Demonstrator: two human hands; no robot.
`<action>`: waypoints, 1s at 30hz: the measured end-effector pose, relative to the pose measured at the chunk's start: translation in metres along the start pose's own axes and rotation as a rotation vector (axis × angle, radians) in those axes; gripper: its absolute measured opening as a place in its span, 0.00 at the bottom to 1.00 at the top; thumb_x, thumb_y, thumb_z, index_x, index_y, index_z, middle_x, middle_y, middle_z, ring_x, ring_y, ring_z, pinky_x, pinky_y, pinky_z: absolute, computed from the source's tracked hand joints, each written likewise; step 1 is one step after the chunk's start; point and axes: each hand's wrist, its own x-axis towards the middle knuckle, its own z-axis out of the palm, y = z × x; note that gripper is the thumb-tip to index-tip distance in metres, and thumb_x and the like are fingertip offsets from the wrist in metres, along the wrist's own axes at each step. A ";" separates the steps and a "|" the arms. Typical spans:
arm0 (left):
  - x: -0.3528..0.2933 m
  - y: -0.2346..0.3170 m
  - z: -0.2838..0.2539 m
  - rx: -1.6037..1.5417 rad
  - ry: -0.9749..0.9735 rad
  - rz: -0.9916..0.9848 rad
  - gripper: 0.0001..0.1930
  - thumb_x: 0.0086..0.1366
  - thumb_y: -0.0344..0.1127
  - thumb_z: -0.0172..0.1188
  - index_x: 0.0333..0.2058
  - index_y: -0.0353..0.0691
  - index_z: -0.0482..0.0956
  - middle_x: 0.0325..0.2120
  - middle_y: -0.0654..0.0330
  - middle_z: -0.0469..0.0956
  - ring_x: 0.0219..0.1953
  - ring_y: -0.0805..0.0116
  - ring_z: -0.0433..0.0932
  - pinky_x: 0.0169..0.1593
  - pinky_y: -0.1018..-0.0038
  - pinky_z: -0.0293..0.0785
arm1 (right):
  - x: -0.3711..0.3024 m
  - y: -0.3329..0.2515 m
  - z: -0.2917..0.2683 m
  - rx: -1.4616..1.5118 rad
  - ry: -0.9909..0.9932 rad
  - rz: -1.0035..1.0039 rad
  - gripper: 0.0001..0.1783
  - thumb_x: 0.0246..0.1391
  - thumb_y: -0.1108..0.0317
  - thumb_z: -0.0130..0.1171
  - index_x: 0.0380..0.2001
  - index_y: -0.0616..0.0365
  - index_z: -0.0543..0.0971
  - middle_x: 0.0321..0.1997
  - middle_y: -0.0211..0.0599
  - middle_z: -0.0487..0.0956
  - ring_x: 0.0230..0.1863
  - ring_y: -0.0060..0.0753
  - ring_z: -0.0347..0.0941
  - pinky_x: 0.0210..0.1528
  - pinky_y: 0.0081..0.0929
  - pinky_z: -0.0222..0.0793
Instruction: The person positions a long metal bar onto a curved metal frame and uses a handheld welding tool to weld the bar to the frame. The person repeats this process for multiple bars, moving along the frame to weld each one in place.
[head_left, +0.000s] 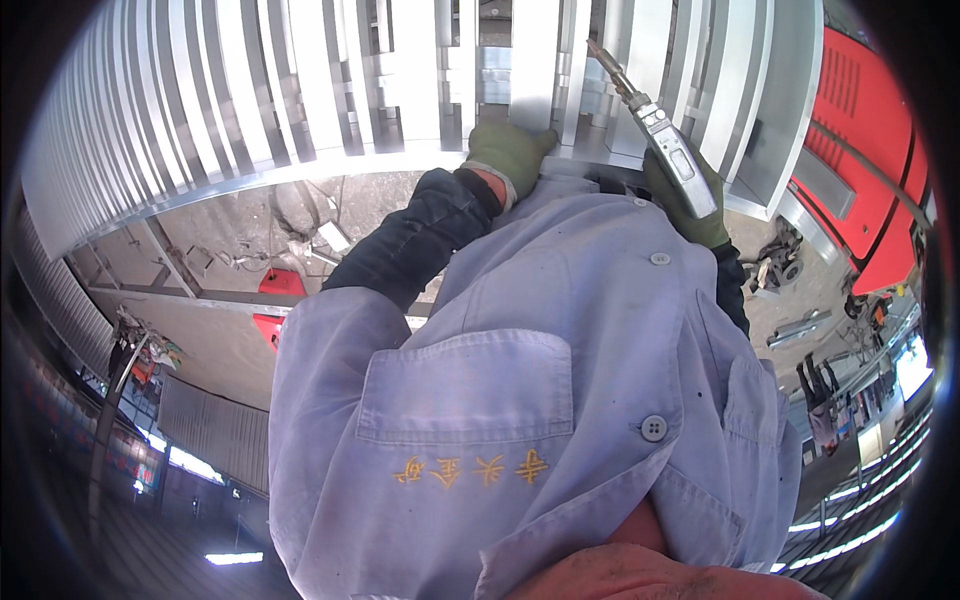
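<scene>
Both my hands wear green gloves. My left hand [508, 158] is closed over the near edge rail of a silvery metal frame [420, 160], in front of my body. In my right hand [712, 215] I hold a grey tool that looks like a welding gun [672, 155]. Its body lies slanted along my palm, and the narrow, copper-coloured tip points up and away to the left, above the frame's slats. My glove hides part of its grip side. Many parallel metal slats [345, 60] run away from me across the frame, with gaps between them.
Large red machine cabinets [850, 130] stand close at the right end of the frame, with a cable across them. A steel support bar [190, 298] and small red objects [282, 283] are below left. Scraps and cables litter the floor [290, 225].
</scene>
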 end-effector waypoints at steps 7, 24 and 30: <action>-0.034 -0.010 -0.003 -0.012 0.263 0.131 0.19 0.69 0.38 0.59 0.59 0.52 0.80 0.35 0.55 0.85 0.41 0.51 0.86 0.46 0.56 0.81 | 0.001 0.008 -0.005 -0.284 0.003 -0.245 0.28 0.62 0.67 0.71 0.63 0.64 0.77 0.50 0.42 0.87 0.49 0.32 0.85 0.52 0.30 0.80; -0.099 0.014 0.053 -0.826 0.509 -0.206 0.18 0.69 0.49 0.64 0.29 0.40 0.86 0.27 0.51 0.85 0.31 0.47 0.84 0.38 0.57 0.80 | 0.005 -0.019 -0.022 -0.089 0.044 0.010 0.21 0.64 0.64 0.69 0.56 0.61 0.82 0.43 0.37 0.85 0.43 0.27 0.82 0.46 0.29 0.78; -0.076 0.056 0.040 -0.740 0.711 -0.084 0.18 0.66 0.52 0.66 0.41 0.42 0.88 0.35 0.53 0.87 0.39 0.50 0.85 0.46 0.57 0.80 | 0.009 -0.071 -0.037 0.057 0.038 0.073 0.14 0.65 0.66 0.68 0.51 0.59 0.84 0.27 0.23 0.78 0.20 0.14 0.69 0.22 0.19 0.63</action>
